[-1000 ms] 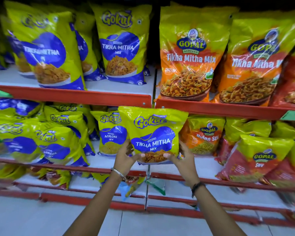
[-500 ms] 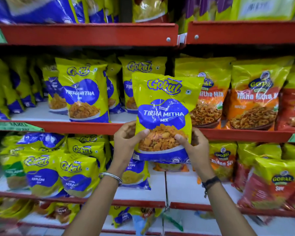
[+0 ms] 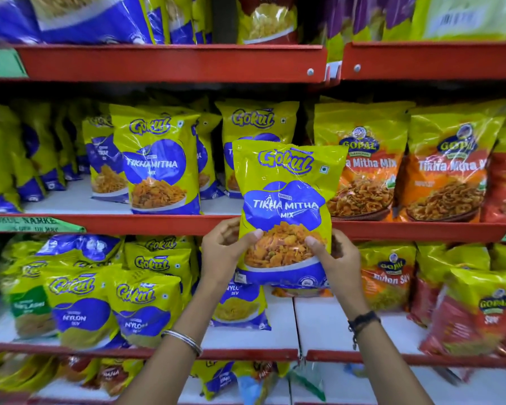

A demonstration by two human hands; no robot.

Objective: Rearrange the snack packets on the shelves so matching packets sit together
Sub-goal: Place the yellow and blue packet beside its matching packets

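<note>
A yellow-and-blue Gokul Tikha Mitha Mix packet [image 3: 287,211] stands upright in the air before the red edge of the middle shelf [image 3: 158,223], gripped at its lower corners. The left hand [image 3: 225,249] and right hand [image 3: 333,258] each close on it, thumbs across the front, forearms reaching up from below. Matching Gokul packets [image 3: 158,168] stand behind and to the left; orange Gopal packets [image 3: 447,168] fill the right.

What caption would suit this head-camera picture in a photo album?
Both hands, left and right, lift a Gokul Tikha Mitha Mix packet toward matching packets on the red shelf.
</note>
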